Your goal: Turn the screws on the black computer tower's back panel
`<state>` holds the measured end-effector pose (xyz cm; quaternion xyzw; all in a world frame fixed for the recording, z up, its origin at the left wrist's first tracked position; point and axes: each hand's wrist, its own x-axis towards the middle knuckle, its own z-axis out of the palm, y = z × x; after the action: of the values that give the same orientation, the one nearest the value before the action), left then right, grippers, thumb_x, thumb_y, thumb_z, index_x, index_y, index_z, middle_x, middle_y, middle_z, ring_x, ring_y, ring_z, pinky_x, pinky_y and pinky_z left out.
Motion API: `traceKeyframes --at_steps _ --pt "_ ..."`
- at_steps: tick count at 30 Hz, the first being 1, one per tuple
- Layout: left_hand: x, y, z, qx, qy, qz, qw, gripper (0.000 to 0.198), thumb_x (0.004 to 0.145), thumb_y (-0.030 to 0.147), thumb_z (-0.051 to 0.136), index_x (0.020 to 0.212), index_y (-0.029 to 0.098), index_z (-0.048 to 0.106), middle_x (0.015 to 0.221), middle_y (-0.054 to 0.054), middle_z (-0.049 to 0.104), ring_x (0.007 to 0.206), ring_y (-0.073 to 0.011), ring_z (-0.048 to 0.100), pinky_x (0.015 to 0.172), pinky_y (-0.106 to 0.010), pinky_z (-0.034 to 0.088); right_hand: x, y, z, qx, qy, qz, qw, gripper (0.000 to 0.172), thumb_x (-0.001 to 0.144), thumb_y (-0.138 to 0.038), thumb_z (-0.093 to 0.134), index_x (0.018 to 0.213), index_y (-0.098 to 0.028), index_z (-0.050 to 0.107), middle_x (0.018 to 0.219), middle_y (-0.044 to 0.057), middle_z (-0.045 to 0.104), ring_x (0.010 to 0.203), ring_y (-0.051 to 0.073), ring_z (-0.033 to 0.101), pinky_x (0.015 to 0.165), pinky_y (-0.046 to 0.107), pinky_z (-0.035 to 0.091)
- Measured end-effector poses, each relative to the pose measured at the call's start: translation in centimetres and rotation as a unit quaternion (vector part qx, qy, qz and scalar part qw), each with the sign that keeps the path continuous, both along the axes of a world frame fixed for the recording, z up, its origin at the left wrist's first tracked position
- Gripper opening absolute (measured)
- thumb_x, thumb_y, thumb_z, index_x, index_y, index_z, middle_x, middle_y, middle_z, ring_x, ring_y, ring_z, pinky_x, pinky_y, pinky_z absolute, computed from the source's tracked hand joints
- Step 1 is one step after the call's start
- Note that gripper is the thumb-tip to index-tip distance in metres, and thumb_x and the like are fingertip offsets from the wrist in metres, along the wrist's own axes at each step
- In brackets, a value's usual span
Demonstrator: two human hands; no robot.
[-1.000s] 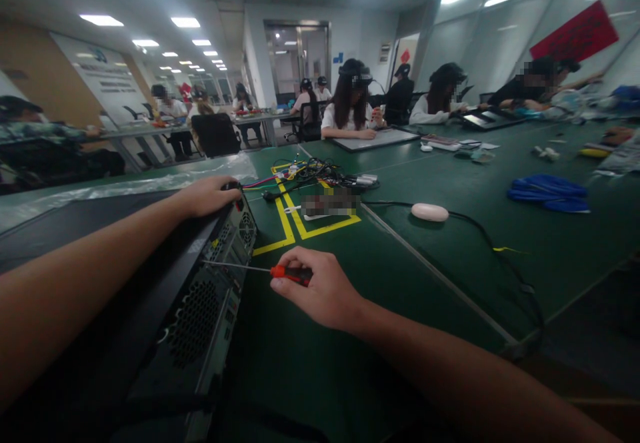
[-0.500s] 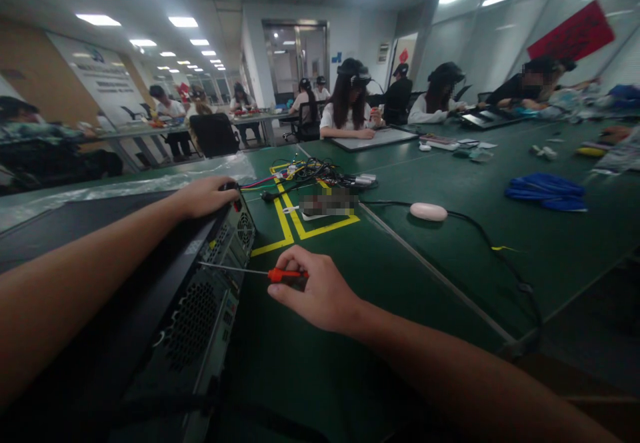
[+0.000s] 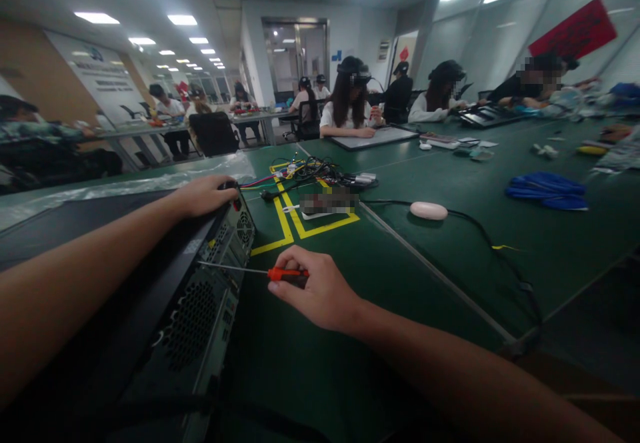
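A black desktop computer case (image 3: 135,256) lies at the left, with its metal rear panel (image 3: 220,296) facing right. My left hand (image 3: 207,194) grips the case's far rear corner, fingers and thumb closed over the edge. In my right hand (image 3: 317,290) is a screwdriver (image 3: 286,274) with a red and black handle, held between curled fingers and thumb. Its thin shaft points left and the tip meets the rear panel near the upper edge, beside the perforated vent (image 3: 193,313). Whether a screw sits under the tip is too small to see.
Tangled cables (image 3: 315,171) lie beyond the case near yellow tape (image 3: 320,231). A pale pink oval object (image 3: 429,211) rests by a black cord (image 3: 480,230). Blue folded material (image 3: 546,191) lies at the right. A person (image 3: 350,103) sits across the green table (image 3: 400,310).
Both hands keep their places, and the screwdriver tip stays at the same spot on the rear panel. Its handle looks slightly turned in my right hand's fingers.
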<state>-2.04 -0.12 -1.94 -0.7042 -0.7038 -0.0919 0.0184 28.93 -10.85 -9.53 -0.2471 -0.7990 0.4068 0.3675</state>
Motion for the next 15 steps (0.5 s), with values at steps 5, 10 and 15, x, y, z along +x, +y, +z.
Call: traceKeyframes --at_steps 5,10,15 --pt "0.07 -0.03 0.0 -0.003 0.006 -0.004 1.0 0.071 0.079 0.058 0.041 0.13 0.017 0.067 0.132 -0.013 0.068 0.121 -0.0332 0.062 0.106 -0.041 0.046 -0.04 0.0 -0.1 0.003 0.0 -0.005 1.0 0.015 0.087 -0.027 0.072 0.096 -0.019 0.064 0.08 -0.001 0.066 0.071 0.013 0.058 0.069 0.028 0.043" --pt "0.14 -0.01 0.06 -0.004 0.009 0.011 1.0 0.072 0.077 0.06 0.041 0.132 0.02 0.066 0.134 -0.009 0.067 0.124 -0.0318 0.06 0.107 -0.037 0.046 -0.03 -0.05 -0.08 -0.002 -0.001 -0.006 1.0 0.015 0.087 -0.028 0.072 0.096 -0.019 0.065 0.08 -0.001 0.066 0.07 0.013 0.058 0.068 0.028 0.044" --pt "0.38 -0.17 0.3 -0.014 0.011 0.018 1.0 0.067 0.08 0.056 0.042 0.131 0.02 0.066 0.133 -0.009 0.067 0.124 -0.0334 0.059 0.107 -0.04 0.045 -0.04 0.03 -0.14 0.007 -0.002 -0.009 1.0 0.016 0.088 -0.03 0.071 0.097 -0.018 0.066 0.081 -0.001 0.066 0.071 0.013 0.058 0.069 0.028 0.043"
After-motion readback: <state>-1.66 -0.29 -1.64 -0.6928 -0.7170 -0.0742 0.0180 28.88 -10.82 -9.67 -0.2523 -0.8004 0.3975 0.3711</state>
